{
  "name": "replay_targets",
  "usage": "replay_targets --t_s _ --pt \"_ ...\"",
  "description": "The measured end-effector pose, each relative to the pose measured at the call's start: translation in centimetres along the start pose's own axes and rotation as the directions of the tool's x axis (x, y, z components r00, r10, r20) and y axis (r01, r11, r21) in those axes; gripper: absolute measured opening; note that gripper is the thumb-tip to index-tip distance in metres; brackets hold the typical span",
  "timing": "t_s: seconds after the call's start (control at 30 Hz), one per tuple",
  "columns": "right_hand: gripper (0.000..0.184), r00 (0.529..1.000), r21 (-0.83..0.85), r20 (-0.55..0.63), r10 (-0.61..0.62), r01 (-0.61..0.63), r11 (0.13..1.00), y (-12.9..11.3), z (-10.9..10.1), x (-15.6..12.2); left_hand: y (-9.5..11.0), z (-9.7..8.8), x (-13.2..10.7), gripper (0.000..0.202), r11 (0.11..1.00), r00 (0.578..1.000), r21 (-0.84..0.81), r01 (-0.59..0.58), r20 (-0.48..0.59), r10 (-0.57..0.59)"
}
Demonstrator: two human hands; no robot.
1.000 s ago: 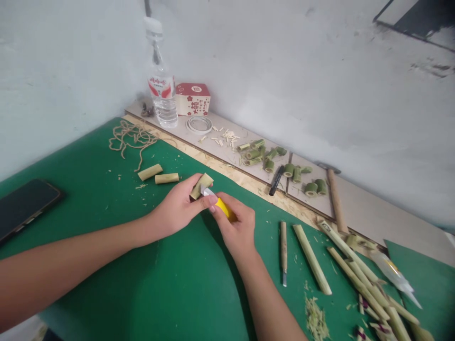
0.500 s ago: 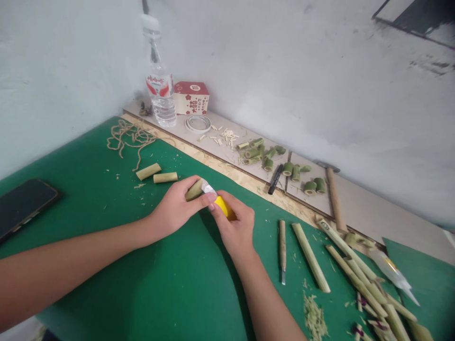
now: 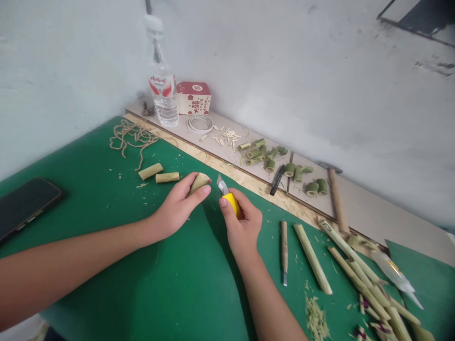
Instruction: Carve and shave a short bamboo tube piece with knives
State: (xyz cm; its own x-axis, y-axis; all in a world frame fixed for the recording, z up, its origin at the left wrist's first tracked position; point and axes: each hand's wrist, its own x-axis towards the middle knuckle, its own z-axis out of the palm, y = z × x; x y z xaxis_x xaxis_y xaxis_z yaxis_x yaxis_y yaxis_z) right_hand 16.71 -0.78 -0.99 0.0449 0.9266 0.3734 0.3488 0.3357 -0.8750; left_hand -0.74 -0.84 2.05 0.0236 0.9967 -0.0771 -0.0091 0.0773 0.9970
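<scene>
Pulled away since the earlier frame, the yellow knife point(image 3: 232, 204) clasped in our right hand point(image 3: 245, 223) sits apart, just right of the bamboo piece point(image 3: 199, 182) our left hand point(image 3: 177, 204) pinches, slanting up-right, near frame centre.

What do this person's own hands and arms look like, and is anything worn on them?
The left hand and right hand are bare, with no gloves or rings in view. The left forearm and right forearm show no sleeves, watch or bracelet.
</scene>
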Motion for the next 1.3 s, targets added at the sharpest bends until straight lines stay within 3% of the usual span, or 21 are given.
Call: replay_targets --t_s 0.23,0.47,0.63,0.8,1.1,1.3 --pt "0.030 1.000 0.050 -0.014 0.024 -0.023 0.998 -0.18 0.09 0.06 0.00 -0.12 -0.04 0.033 0.967 0.990 -0.216 0.138 0.071 -0.125" --pt "0.026 0.999 0.083 -0.013 0.032 -0.030 0.996 -0.14 0.11 0.17 0.08 -0.11 0.13 0.031 0.952 0.988 -0.273 0.140 0.095 -0.119" --pt "0.027 0.997 0.046 0.074 0.027 -0.031 0.998 -0.21 -0.02 0.16 0.16 -0.05 -0.02 0.029 0.943 0.989 -0.305 0.133 0.098 -0.108" --pt "0.026 0.997 0.051 0.074 0.034 -0.038 0.998 -0.42 -0.05 0.27 0.14 -0.01 -0.13 0.035 0.948 0.995 -0.307 0.080 0.087 -0.055" --pt "0.029 0.997 0.102 -0.008 0.075 -0.074 0.992 -0.29 0.12 0.25 -0.10 -0.01 -0.36 0.034 0.964 0.990 -0.252 0.081 0.135 -0.048" --pt "0.029 0.997 0.094 0.016 0.076 -0.077 0.993 -0.40 0.06 0.28 -0.25 0.04 -0.36 0.030 0.974 0.996 -0.216 0.072 0.075 -0.057"
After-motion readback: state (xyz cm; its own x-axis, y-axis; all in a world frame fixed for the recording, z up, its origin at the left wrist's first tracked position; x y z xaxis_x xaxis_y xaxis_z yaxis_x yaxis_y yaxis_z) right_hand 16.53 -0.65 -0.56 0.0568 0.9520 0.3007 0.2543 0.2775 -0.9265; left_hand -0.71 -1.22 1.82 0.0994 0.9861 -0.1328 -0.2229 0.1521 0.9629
